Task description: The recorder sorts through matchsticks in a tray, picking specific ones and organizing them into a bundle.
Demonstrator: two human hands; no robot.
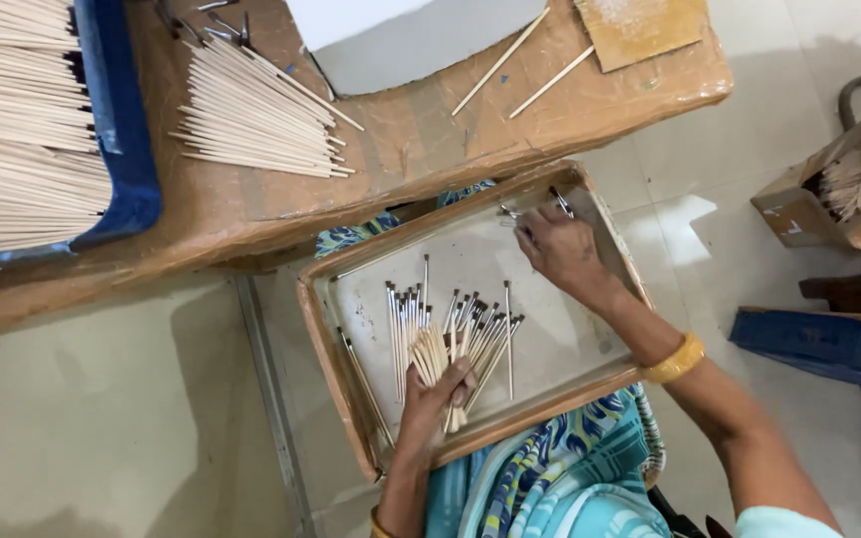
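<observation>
A shallow brown tray (323,329) rests on my lap, with several thin pale sticks with dark tips (480,324) fanned across its grey floor. My left hand (432,399) is closed around the lower ends of a bunch of these sticks (430,354) near the tray's front edge. My right hand (560,249), with a yellow bangle on the wrist, reaches to the tray's far right corner, where its fingers pinch a dark-tipped stick (562,202).
A low brown table (401,139) stands in front with a stack of plain sticks (251,115), two loose sticks (525,65), and a blue bin (122,120) full of sticks. A cardboard box of sticks (834,194) sits on the floor at right.
</observation>
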